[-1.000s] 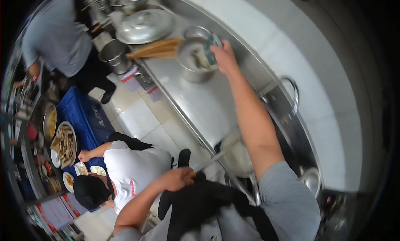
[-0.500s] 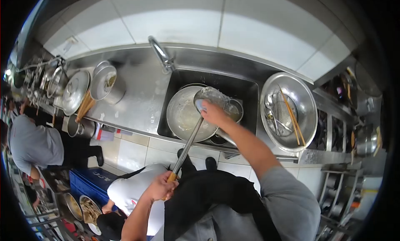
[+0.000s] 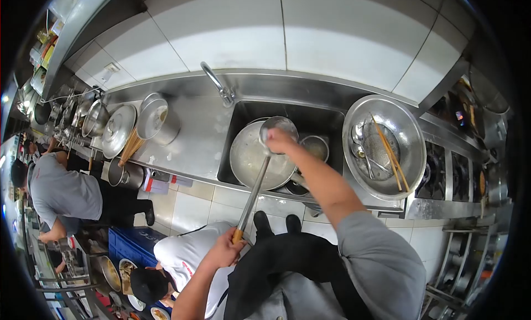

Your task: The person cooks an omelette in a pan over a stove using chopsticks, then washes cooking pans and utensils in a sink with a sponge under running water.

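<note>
My left hand (image 3: 223,249) is closed round the wooden grip of a long-handled ladle (image 3: 256,190), whose metal shaft slants up toward the sink. At its far end, my right hand (image 3: 281,141) is closed and pressed into the ladle's round bowl. The pale blue sponge in those fingers, seen a moment earlier, is now mostly hidden by the hand. Beneath the ladle, a wide metal pan (image 3: 247,164) with cloudy water rests in the dark sink (image 3: 336,126). Beside it sits a smaller metal pot (image 3: 316,148).
A faucet (image 3: 218,86) rises behind the sink. To the right, a large steel basin (image 3: 354,170) holds chopsticks, spoons and a strainer. Pots and a lid (image 3: 119,131) stand left. One person in white (image 3: 191,253) crouches close by; another in grey (image 3: 66,179) stands farther left.
The camera view has shifted, so the sink and counter appear slightly lower and further right. My right hand has moved slightly within the ladle's bowl. Both hands keep their hold.
</note>
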`<act>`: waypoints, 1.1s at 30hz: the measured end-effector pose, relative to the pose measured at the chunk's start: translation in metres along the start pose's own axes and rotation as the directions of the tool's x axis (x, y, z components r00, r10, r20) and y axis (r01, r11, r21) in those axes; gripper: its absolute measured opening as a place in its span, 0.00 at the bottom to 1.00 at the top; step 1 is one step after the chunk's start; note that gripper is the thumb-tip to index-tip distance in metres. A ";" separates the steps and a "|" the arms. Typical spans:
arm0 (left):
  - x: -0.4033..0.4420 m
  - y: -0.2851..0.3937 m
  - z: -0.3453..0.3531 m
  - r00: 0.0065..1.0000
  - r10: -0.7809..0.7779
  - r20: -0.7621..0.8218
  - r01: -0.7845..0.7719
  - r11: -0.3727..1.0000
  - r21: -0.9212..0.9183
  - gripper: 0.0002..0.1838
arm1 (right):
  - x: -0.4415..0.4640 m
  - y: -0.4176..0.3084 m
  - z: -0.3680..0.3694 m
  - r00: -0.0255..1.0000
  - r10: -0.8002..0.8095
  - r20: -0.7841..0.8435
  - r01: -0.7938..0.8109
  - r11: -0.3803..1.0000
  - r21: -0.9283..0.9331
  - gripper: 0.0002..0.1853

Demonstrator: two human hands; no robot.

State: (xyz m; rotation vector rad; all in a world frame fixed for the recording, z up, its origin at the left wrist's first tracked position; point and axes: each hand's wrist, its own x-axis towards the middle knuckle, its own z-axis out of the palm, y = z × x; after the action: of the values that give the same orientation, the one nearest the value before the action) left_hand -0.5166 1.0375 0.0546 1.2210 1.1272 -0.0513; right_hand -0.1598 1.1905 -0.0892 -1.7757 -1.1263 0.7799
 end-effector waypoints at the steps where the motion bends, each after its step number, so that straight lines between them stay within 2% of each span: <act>1: -0.002 -0.002 -0.001 1.000 -0.003 -0.002 0.003 1.000 -0.002 0.08 | -0.002 0.003 -0.004 0.989 0.009 0.146 0.042 0.939 -0.340 0.09; 2: -0.003 -0.002 -0.003 1.000 0.004 0.011 -0.003 0.999 -0.036 0.09 | -0.003 0.002 -0.007 0.959 0.065 0.276 0.129 0.766 -0.630 0.10; 3: -0.005 -0.003 -0.004 1.000 0.010 0.025 -0.008 0.997 -0.073 0.09 | -0.002 0.001 -0.014 0.982 0.036 0.185 0.114 0.671 -0.732 0.09; 4: -0.003 -0.005 -0.002 1.000 0.008 0.024 -0.006 0.997 -0.078 0.09 | -0.003 -0.002 -0.007 0.981 0.037 0.190 0.117 0.670 -0.733 0.09; 6: 0.008 -0.006 0.001 0.998 0.046 0.049 -0.045 0.999 -0.025 0.08 | 0.005 -0.006 0.007 0.961 -0.274 0.035 0.222 0.690 -0.689 0.09; 7: 0.007 -0.005 -0.001 0.997 0.053 0.049 -0.052 0.998 -0.022 0.08 | 0.010 -0.005 0.002 0.960 -0.279 0.030 0.221 0.688 -0.691 0.09; 9: 0.000 -0.007 -0.009 0.996 0.036 0.078 -0.018 0.976 -0.219 0.07 | 0.015 -0.012 -0.018 0.891 -0.352 0.288 0.436 0.485 -0.758 0.08; 10: 0.000 -0.005 -0.014 0.996 0.035 0.081 -0.016 0.976 -0.217 0.07 | 0.014 -0.017 -0.026 0.835 -0.362 0.415 0.538 0.371 -0.757 0.08; 11: 0.002 -0.003 -0.018 0.999 0.018 0.042 -0.011 0.988 -0.151 0.07 | 0.010 -0.016 -0.031 0.835 -0.360 0.417 0.538 0.371 -0.757 0.08; 13: 0.007 -0.011 -0.017 1.000 0.002 0.003 -0.001 0.995 -0.099 0.08 | -0.001 -0.011 -0.039 0.894 -0.446 0.041 0.323 0.579 -0.749 0.05; 14: 0.014 -0.020 -0.009 0.938 0.265 -0.225 -0.194 0.936 0.295 0.09 | -0.004 -0.009 -0.041 0.879 -0.454 -0.146 0.230 0.673 -0.703 0.04; 15: 0.022 -0.029 -0.002 0.769 0.553 -0.321 -0.234 0.711 0.663 0.10 | -0.013 -0.006 -0.040 0.893 -0.246 -0.376 0.091 0.918 -0.385 0.05; 16: 0.030 -0.039 0.000 0.771 0.541 -0.335 -0.233 0.730 0.643 0.10 | -0.026 0.000 -0.035 0.864 0.042 -0.501 -0.042 0.999 0.012 0.06; 17: 0.040 -0.048 -0.002 0.726 0.575 -0.378 -0.231 0.720 0.654 0.12 | -0.043 0.007 -0.032 0.874 0.036 -0.484 -0.047 0.999 -0.011 0.06; 18: 0.051 -0.060 -0.005 0.677 0.604 -0.421 -0.225 0.715 0.662 0.14 | -0.064 0.015 -0.028 0.859 0.023 -0.511 -0.001 0.999 0.043 0.06; 20: 0.068 -0.081 -0.010 0.705 0.540 -0.460 -0.193 0.770 0.608 0.15 | -0.097 0.028 -0.023 0.831 -0.001 -0.556 0.099 0.984 0.147 0.08; 21: 0.070 -0.083 -0.010 0.791 0.428 -0.437 -0.112 0.803 0.585 0.15 | -0.104 0.026 -0.024 0.816 -0.005 -0.578 0.147 0.969 0.200 0.08; 22: 0.074 -0.084 -0.010 0.863 0.310 -0.399 -0.031 0.821 0.570 0.16 | -0.106 0.023 -0.025 0.828 -0.009 -0.561 0.136 0.973 0.184 0.08; 23: 0.075 -0.082 -0.010 0.870 0.325 -0.371 -0.057 0.814 0.579 0.16 | -0.108 -0.002 -0.029 0.854 -0.339 -0.395 0.261 0.935 -0.239 0.06; 24: 0.075 -0.080 -0.009 0.875 0.312 -0.371 -0.055 0.825 0.562 0.16 | -0.108 -0.019 -0.025 0.822 -0.561 -0.100 0.410 0.703 -0.581 0.05; 25: 0.074 -0.076 -0.009 0.891 0.268 -0.367 -0.027 0.837 0.546 0.17 | -0.096 -0.025 -0.014 0.783 -0.622 -0.025 0.501 0.654 -0.567 0.10; 27: 0.072 -0.070 -0.011 0.906 0.233 -0.354 -0.010 0.846 0.532 0.18 | -0.063 -0.049 0.004 0.764 -0.615 0.195 0.577 0.517 -0.633 0.20; 28: 0.069 -0.070 -0.010 0.903 0.238 -0.356 0.005 0.825 0.565 0.19 | -0.049 -0.067 0.008 0.785 -0.520 0.339 0.579 0.420 -0.699 0.25; 30: 0.069 -0.068 -0.009 0.901 0.230 -0.366 0.028 0.813 0.581 0.20 | -0.010 -0.084 0.022 0.846 -0.366 0.388 0.497 0.279 -0.822 0.28; 32: 0.067 -0.070 -0.004 0.883 0.261 -0.391 0.054 0.770 0.636 0.19 | 0.036 -0.093 0.019 0.878 -0.201 0.434 0.471 0.524 -0.710 0.29; 33: 0.070 -0.072 -0.006 0.884 0.255 -0.393 0.054 0.777 0.627 0.19 | 0.053 -0.088 0.021 0.925 -0.217 0.313 0.377 0.634 -0.675 0.27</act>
State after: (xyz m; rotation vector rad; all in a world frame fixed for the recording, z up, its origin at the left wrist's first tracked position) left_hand -0.5271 1.0481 -0.0452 1.9713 1.5194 -0.0553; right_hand -0.1893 1.2654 -0.0220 -2.0672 -2.0278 0.3033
